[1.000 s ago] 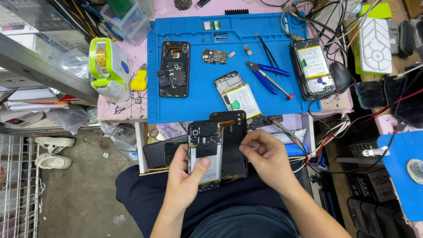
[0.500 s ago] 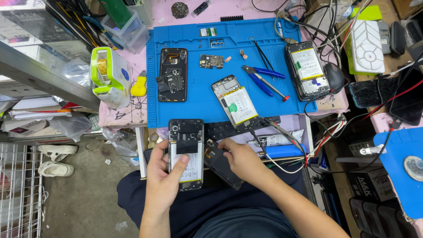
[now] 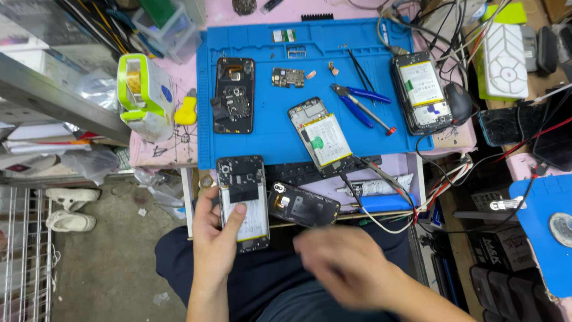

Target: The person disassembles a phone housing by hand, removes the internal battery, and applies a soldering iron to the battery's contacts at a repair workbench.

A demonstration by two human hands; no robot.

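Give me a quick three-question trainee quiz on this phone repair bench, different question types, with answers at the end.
1. True or false: the left hand holds an opened phone with its battery showing.
2. Which tool lies on the blue mat just right of the middle phone? A) blue-handled pliers B) hammer C) paintbrush
3. Fill in: the right hand is blurred and holds ____.

Key: 1 true; 2 A; 3 nothing visible.
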